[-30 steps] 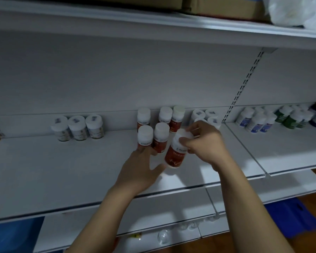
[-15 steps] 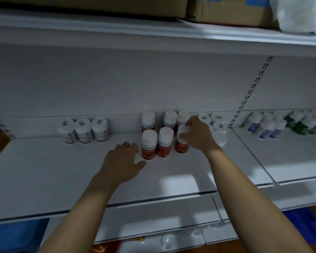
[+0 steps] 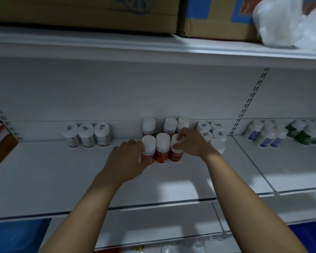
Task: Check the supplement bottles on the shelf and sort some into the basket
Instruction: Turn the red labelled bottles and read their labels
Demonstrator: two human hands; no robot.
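Observation:
Several red-labelled supplement bottles with white caps stand in two rows on the white shelf (image 3: 44, 179). My left hand (image 3: 128, 159) grips the front left red bottle (image 3: 148, 148) from its left side, thumb across the label. My right hand (image 3: 192, 143) holds the front right red bottle (image 3: 176, 152) by its cap. Between them stands the front middle red bottle (image 3: 162, 148). Three more red bottles (image 3: 149, 126) line the back row. No basket is in view.
Three pale-labelled bottles (image 3: 88, 135) stand at the back left. White bottles (image 3: 211, 133) sit right of my right hand, blue-labelled bottles (image 3: 266, 136) and green bottles (image 3: 305, 132) farther right. Cardboard boxes (image 3: 98, 13) and a white plastic bag (image 3: 285, 22) lie on the shelf above.
My right hand set the tilted red bottle upright at the front row's right end and still holds its cap. My left hand moved right and took hold of the front left bottle.

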